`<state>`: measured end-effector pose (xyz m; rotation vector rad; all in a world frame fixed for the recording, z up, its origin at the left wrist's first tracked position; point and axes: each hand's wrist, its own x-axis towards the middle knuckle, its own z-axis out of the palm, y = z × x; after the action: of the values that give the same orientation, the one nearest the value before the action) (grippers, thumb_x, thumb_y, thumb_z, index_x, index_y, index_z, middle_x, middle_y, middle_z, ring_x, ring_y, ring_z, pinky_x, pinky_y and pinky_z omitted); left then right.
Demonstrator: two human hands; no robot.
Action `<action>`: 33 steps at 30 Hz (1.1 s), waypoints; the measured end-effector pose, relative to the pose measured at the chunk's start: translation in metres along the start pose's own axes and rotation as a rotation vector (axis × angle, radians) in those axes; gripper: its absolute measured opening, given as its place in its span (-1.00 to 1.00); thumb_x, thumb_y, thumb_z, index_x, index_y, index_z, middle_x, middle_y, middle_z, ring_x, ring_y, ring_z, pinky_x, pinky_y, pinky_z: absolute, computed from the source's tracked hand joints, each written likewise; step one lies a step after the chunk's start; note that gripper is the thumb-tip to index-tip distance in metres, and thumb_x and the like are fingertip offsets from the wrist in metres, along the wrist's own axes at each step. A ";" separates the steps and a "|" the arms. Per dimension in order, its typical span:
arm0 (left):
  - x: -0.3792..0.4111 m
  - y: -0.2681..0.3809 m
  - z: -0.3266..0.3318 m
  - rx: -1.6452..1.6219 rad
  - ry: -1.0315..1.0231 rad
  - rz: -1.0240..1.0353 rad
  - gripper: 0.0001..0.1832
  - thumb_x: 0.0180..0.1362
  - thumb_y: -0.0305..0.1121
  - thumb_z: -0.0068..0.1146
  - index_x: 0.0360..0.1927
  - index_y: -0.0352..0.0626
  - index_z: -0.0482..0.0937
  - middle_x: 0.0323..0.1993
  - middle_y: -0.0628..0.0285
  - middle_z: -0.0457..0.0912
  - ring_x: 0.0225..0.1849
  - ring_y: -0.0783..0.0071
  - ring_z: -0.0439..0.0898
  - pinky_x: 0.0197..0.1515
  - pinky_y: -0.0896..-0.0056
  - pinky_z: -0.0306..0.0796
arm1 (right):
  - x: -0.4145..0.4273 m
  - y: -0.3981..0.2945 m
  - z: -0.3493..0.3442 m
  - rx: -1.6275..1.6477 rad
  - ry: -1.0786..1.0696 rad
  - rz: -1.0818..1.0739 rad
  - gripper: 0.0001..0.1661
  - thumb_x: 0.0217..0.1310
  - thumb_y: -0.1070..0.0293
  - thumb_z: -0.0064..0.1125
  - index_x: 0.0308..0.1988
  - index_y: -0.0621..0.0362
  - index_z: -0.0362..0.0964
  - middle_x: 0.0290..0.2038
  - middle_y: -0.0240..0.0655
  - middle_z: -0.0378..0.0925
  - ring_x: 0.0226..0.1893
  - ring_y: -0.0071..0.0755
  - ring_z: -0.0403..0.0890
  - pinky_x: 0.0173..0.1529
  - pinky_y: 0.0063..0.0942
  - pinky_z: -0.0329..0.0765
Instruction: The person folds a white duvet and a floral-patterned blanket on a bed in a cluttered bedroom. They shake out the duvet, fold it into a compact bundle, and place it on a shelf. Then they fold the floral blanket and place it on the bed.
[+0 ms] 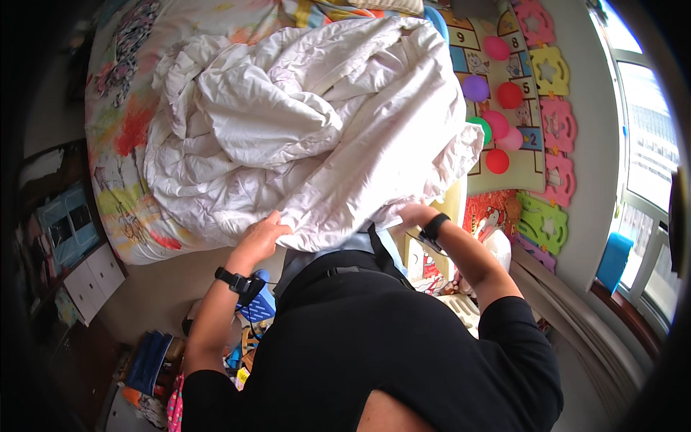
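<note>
A large white quilt (324, 124) lies bunched and creased on the bed, over a printed sheet (135, 140) with red, yellow and green tree patterns. My left hand (263, 236) grips the quilt's near edge, thumb on top. My right hand (413, 216) is at the near edge further right, closed on a gathered fold, its fingertips partly hidden by the cloth. Between the two hands the edge hangs close to my waist. Both wrists wear black straps.
Balloons (509, 95) rest on a numbered play mat (505, 178) at the right, beside a coloured plastic fence (559, 124). A window (645, 124) is far right. A blue plastic stool (259, 302) stands below my left forearm. An open cabinet (94, 281) is at the left.
</note>
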<state>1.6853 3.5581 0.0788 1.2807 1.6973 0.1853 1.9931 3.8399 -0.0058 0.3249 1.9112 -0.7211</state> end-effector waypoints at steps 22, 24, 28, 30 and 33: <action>0.047 -0.205 0.149 -0.207 0.702 -0.695 -0.40 -0.12 -0.40 0.36 0.08 0.00 0.43 0.02 -0.08 0.43 0.06 -0.17 0.44 0.08 -0.02 0.41 | 0.137 -0.123 -0.218 1.792 0.738 -0.315 -0.29 0.12 0.66 0.21 0.26 0.17 0.21 -0.05 -0.22 0.51 -0.14 -0.37 0.58 -0.15 -0.53 0.56; 0.052 -0.214 0.155 -0.510 0.807 -0.856 -0.14 -0.10 -0.36 0.41 0.29 -0.10 0.19 0.14 -0.18 0.37 0.10 -0.14 0.45 0.10 -0.03 0.41 | 0.093 -0.155 -0.261 1.698 0.900 -0.582 -0.32 0.17 0.71 0.12 0.27 0.17 0.19 -0.08 -0.25 0.53 -0.15 -0.40 0.58 -0.10 -0.53 0.56; 0.066 -0.213 0.150 -1.469 0.595 -0.844 -0.31 -0.06 -0.46 0.39 0.19 -0.28 0.38 -0.04 0.00 0.60 -0.10 0.20 0.63 -0.09 0.24 0.51 | -0.014 -0.215 -0.336 1.362 0.949 -1.130 -0.25 0.20 0.69 0.12 0.34 0.10 0.13 -0.01 -0.29 0.49 -0.10 -0.42 0.58 0.01 -0.51 0.57; 0.068 -0.194 0.137 -1.733 0.432 -0.617 -0.47 -0.03 -0.48 0.37 0.07 -0.31 0.51 -0.18 0.11 0.68 -0.24 0.35 0.66 -0.12 0.31 0.51 | -0.046 -0.238 -0.343 1.207 1.057 -1.150 -0.29 0.28 0.62 0.01 0.37 0.10 0.08 0.07 -0.16 0.49 0.07 -0.26 0.54 0.15 -0.24 0.55; 0.053 -0.144 0.099 -1.209 0.816 -0.437 -0.64 0.13 -0.40 0.28 -0.02 -0.34 0.58 -0.23 0.26 0.68 -0.23 0.49 0.61 -0.13 0.41 0.46 | -0.049 -0.260 -0.335 1.174 0.943 -1.022 -0.22 0.23 0.63 0.03 0.40 0.12 0.04 0.07 -0.26 0.44 -0.06 -0.44 0.56 0.10 -0.34 0.57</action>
<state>1.6657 3.4978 -0.0928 -0.1265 1.8894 1.3568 1.6344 3.8467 0.2255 0.4155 2.2069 -2.7754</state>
